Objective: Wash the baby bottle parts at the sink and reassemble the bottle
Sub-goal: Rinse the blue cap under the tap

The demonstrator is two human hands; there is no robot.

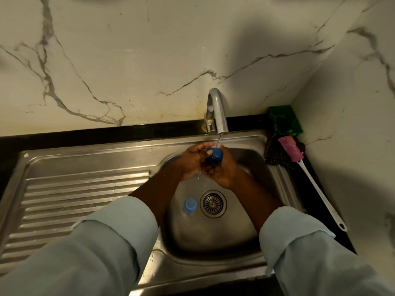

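From your head camera, your left hand (pixel 192 162) and right hand (pixel 223 169) together cupped a rounded, glossy dark blue bottle part (pixel 214 154) under the thin stream from the curved steel tap (pixel 217 112); its axis was hidden by your fingers. In the dull steel sink (pixel 213 231), a clear bottle (pixel 189 207) with a pale blue ring stood beside the drain (pixel 213 203), mouth up.

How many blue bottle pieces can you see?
2. A dark blue plastic cap is held by both hands under the running tap, and a light blue round piece sits in the steel sink basin beside the drain. Others may be hidden.
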